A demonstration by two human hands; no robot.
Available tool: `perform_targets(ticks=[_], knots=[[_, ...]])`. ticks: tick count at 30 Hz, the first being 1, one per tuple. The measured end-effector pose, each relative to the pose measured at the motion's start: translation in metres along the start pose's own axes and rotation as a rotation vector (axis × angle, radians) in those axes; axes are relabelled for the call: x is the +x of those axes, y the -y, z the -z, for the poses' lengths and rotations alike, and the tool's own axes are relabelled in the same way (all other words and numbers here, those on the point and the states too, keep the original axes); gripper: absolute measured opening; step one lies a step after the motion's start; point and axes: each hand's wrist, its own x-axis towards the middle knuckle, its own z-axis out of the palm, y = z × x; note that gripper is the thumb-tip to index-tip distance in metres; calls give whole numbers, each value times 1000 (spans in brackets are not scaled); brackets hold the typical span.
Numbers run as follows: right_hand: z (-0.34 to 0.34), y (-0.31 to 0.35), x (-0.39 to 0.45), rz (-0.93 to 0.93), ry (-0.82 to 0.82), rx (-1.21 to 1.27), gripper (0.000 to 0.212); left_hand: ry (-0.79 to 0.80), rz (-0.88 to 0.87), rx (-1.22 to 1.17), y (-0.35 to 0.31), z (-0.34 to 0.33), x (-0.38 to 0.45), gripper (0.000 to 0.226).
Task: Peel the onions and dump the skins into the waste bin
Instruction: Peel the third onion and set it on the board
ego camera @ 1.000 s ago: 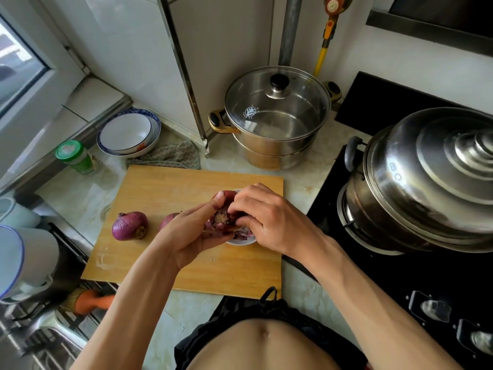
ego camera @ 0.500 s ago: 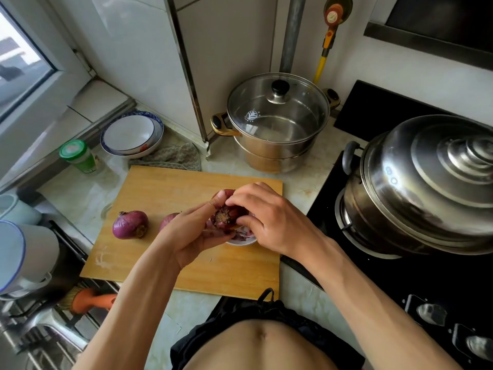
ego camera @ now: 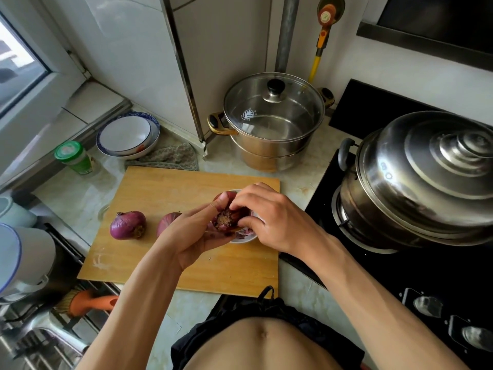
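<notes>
Over the wooden cutting board (ego camera: pixel 165 190) my left hand (ego camera: pixel 192 236) grips a red onion (ego camera: pixel 226 218), its root end facing me. My right hand (ego camera: pixel 269 217) pinches the onion's skin from the right side with curled fingers. Under the hands sits a small white bowl (ego camera: pixel 244 239) holding purple skins, mostly hidden. A whole red onion (ego camera: pixel 128 225) lies on the board's left part. Another onion (ego camera: pixel 166 222) lies beside it, partly behind my left hand. No waste bin is in view.
A steel pot with a glass lid (ego camera: pixel 272 121) stands behind the board. A large lidded steel pot (ego camera: pixel 426 180) sits on the black stove at right. Stacked bowls (ego camera: pixel 128 136), a green-capped jar (ego camera: pixel 74 157) and a cloth (ego camera: pixel 165 157) lie at back left. The sink (ego camera: pixel 34 340) is at lower left.
My right fingers have shifted a little over the onion's top. Both hands stay on the same onion above the bowl; the camera has tilted slightly.
</notes>
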Motion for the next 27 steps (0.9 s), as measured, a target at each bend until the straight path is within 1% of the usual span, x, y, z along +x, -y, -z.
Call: perform_targets(ticks=[8,16,21,25,27], knots=[[2,1,0,-34,30,20,26,6,-5,-7,3,0,-2,44],[-1,2,2,-21,76,-8,23,-14,-6,-21,2,2,0,48],[-1,6,2,-53,76,14,26,-16,-20,-32,2,3,0,46],[-1,7,2,-74,73,8,32,-38,-23,-39,5,5,2,46],[-2,5,2,-84,82,-1,29,-30,-15,-39,7,7,2,47]])
